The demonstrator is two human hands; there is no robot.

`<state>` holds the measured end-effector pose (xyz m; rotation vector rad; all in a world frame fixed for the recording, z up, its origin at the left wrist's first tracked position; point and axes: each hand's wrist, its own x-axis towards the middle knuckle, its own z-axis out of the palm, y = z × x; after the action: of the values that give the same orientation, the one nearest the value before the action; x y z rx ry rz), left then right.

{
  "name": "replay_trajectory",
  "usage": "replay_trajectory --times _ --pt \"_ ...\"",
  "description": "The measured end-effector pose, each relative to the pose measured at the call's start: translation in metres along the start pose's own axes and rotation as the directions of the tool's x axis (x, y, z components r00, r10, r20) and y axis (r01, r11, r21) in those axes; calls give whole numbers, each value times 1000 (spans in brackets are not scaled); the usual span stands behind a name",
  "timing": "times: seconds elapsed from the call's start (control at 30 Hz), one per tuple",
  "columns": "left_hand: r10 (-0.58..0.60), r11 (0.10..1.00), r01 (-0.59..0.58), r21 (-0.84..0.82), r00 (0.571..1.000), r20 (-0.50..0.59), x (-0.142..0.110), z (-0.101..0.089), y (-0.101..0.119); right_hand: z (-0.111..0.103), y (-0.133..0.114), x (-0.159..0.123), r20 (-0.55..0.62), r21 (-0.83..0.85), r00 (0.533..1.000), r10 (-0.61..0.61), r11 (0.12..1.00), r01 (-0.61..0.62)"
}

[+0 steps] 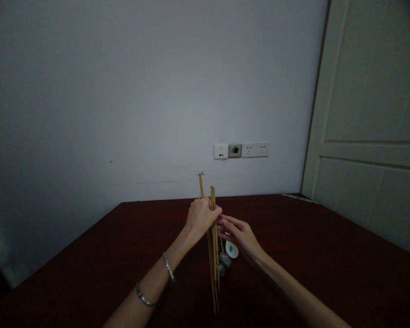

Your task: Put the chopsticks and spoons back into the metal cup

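Forearms (154, 281) converging, left hand (201, 215) around chopsticks (215, 255), right hand (239, 232) beside

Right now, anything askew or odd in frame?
Slightly: the chopsticks in the left hand look uneven, one upper end leaning left and showing higher than the others. Also, faint dark scuffs mark the wall just above the table. No spill visible.
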<state>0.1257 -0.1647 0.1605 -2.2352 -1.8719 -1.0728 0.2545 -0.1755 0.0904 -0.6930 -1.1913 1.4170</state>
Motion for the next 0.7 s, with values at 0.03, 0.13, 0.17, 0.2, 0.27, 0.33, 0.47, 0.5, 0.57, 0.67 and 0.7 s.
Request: replay_trajectory --times 0.03,0.13,0.17,0.2,0.27,0.33,0.47,0.5,0.57,0.67,0.7 --pt "10 1000 -10 -2 1000 -22 -2 0 3 5 1 -4 -1 22 1000 11 1000 -11" --pt "51 999 -51 9 996 -75 -7 2 9 14 2 -12 22 65 1000 14 998 -15" --pt "63 998 -62 13 994 -89 -8 3 11 16 3 -14 36 73 999 5 997 -8" --pt "75 997 -74 15 992 -101 -9 3 12 17 3 -15 48 76 999 -7 997 3" --pt "96 995 -95 14 988 -118 -11 4 14 19 4 -17 56 67 998 -31 997 27" --pt "116 993 -115 11 985 -129 -12 4 15 20 4 -17 52 50 997 -53 997 51" --pt "148 989 -147 16 975 -169 -16 1 15 20 1 -18 44 -10 996 -79 997 79" --pt "156 988 -156 11 972 -177 -17 0 15 20 0 -18 45 -27 996 -81 996 82" --pt "177 982 -186 -29 966 -186 -18 -2 15 20 -3 -19 48 -53 996 -80 995 83" --pt "200 941 -236 -240 966 -166 -16 -5 14 20 -8 -21 46 -50 996 -76 996 78" --pt "198 905 -237 -353 970 -142 -14 -5 12 21 -9 -22 41 -43 996 -74 996 76"
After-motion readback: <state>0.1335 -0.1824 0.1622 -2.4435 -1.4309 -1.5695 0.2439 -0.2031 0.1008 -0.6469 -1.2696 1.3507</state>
